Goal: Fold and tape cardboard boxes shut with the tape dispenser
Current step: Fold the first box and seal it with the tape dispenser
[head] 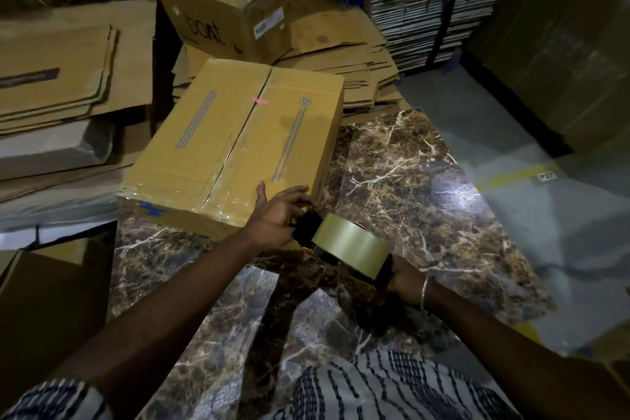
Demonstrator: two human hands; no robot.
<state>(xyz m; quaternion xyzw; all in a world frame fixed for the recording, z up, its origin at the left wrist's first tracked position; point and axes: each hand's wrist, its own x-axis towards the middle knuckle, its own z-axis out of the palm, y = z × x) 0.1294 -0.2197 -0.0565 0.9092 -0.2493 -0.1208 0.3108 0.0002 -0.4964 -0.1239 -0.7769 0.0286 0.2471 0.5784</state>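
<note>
A closed yellow-brown cardboard box [238, 143] lies on the marbled table [409, 181], its two top flaps meeting along a centre seam with clear tape at the near end. Just in front of the box's near right corner is a black tape dispenser [344, 245] carrying a wide roll of clear tape. My right hand [405, 278] grips the dispenser's handle from behind. At the dispenser's front end my left hand [279, 215] pinches it, fingers curled over the black head, close to the box's near edge.
A second taped box [221, 7] printed with "boat" stands behind on flattened cartons [341, 54]. More flat cardboard [64, 61] is piled at the left. Stacked sheets on a rack [436, 0] fill the back right. Grey floor with a yellow line [511, 177] lies beyond the table's right edge.
</note>
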